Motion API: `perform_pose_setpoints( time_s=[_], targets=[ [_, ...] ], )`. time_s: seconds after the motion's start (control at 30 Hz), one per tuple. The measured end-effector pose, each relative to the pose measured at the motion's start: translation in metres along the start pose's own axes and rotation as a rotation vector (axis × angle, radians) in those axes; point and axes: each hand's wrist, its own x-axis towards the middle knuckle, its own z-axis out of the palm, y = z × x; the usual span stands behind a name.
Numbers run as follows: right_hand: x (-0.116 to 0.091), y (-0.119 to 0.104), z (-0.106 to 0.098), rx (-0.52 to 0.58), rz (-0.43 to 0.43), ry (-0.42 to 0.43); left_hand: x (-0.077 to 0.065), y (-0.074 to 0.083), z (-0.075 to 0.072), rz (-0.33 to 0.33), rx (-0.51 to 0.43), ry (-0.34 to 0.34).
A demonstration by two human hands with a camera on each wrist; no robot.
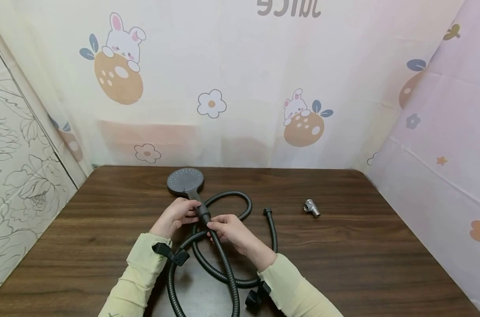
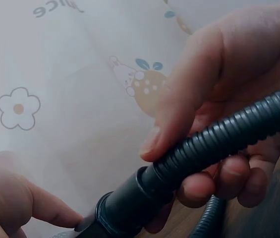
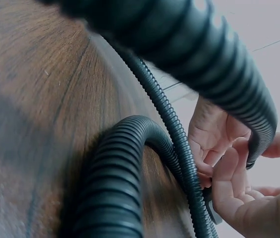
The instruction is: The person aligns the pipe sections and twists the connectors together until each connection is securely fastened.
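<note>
A dark grey shower head [image 1: 186, 181] with a round spray face points up at the far side of the table. Its handle is gripped by my left hand [image 1: 177, 216], close to the joint with the hose. At that joint, my right hand [image 1: 233, 231] pinches the black ribbed hose [image 2: 229, 131] between thumb and fingers, just below the smooth collar [image 2: 127, 201]. The collar sits against the end of the handle. In the right wrist view, the hose [image 3: 115, 193] loops across the table and both hands meet at the joint.
A small chrome tee fitting [image 1: 311, 208] lies on the wooden table [image 1: 363, 246] to the right. The hose's free end [image 1: 267, 211] lies between it and my right hand. Hose loops spread in front of me. A patterned curtain [image 1: 248, 66] hangs behind the table.
</note>
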Motion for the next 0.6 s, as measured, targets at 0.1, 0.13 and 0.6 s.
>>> perform_pose_setpoints(
  time_s=[0.1, 0.13, 0.6],
  targets=[
    [-0.0015, -0.0007, 0.0009, -0.015, -0.002, 0.013, -0.0005, -0.0002, -0.0005, 0.005, 0.027, 0.013],
    [-0.0018, -0.0008, 0.0013, -0.018, -0.004, 0.016, -0.0005, -0.0001, -0.0009, 0.006, 0.033, 0.017],
    [0.0019, 0.0036, 0.0015, -0.031, 0.046, 0.013, 0.0012, -0.003, -0.0011, -0.001, 0.105, 0.036]
  ],
)
